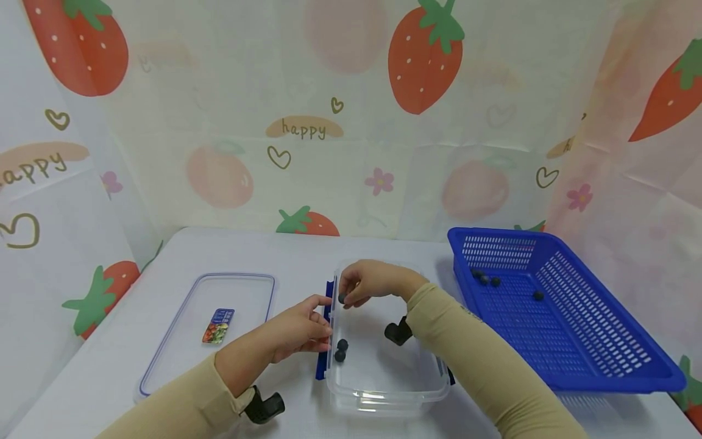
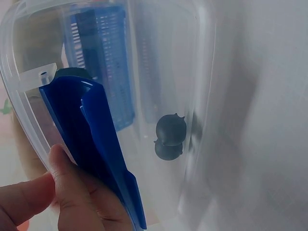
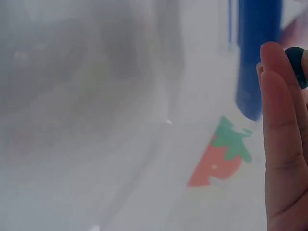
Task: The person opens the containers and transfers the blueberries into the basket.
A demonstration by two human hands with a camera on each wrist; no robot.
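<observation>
My right hand (image 1: pixel 373 283) is over the left side of a clear plastic container (image 1: pixel 395 366), pinching a dark blueberry (image 1: pixel 342 299) between fingertips and thumb. At the right edge of the right wrist view, that blueberry (image 3: pixel 295 61) shows between the fingers. Two more blueberries (image 1: pixel 341 351) lie together inside the container by its left wall; small pointed crowns show on them through the clear side in the left wrist view. My left hand (image 1: pixel 301 326) rests its fingers against the blue latch (image 2: pixel 86 125) on the container's left side, which hangs unfastened.
A blue slotted basket (image 1: pixel 576 341) with several blueberries (image 1: pixel 538 295) in it stands on the right. To the left lies a clear lid (image 1: pixel 205 277) with a blue rim and a colourful label (image 1: pixel 218 325). Strawberry-print cloth (image 1: pixel 356 158) hangs behind the white table (image 1: pixel 307 256).
</observation>
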